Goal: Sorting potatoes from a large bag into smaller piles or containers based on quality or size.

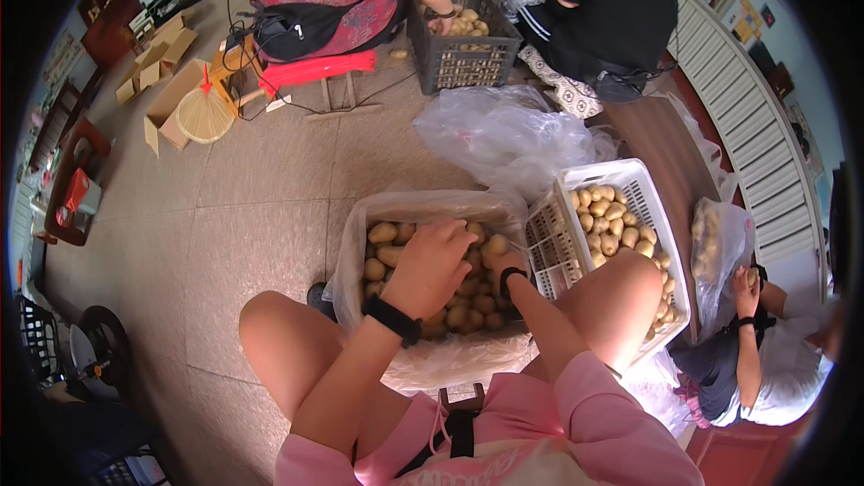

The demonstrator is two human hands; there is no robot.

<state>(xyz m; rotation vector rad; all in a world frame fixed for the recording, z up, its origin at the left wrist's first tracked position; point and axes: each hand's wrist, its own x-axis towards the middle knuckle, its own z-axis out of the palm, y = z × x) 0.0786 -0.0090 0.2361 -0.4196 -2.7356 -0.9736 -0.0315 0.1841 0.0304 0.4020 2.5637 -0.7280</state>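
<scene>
In front of me stands a container lined with clear plastic film (432,354), holding many potatoes (476,304). My left hand (432,260), with a black band at the wrist, is over the middle of these potatoes. Its fingers point to the right, and the back of the hand hides whatever is beneath the palm. At the container's right side my right hand (505,262), also wearing a black band, has a potato (498,245) at its fingertips. Touching the lined container on the right is a white plastic crate (638,179) filled with potatoes (611,216).
Crumpled clear plastic bags (506,135) lie beyond the containers. A black crate (466,67) of potatoes stands between two seated people, one with a hand (442,23) in it. At right, another person holds something near a potato bag (719,250). Cardboard boxes (162,101) sit far left.
</scene>
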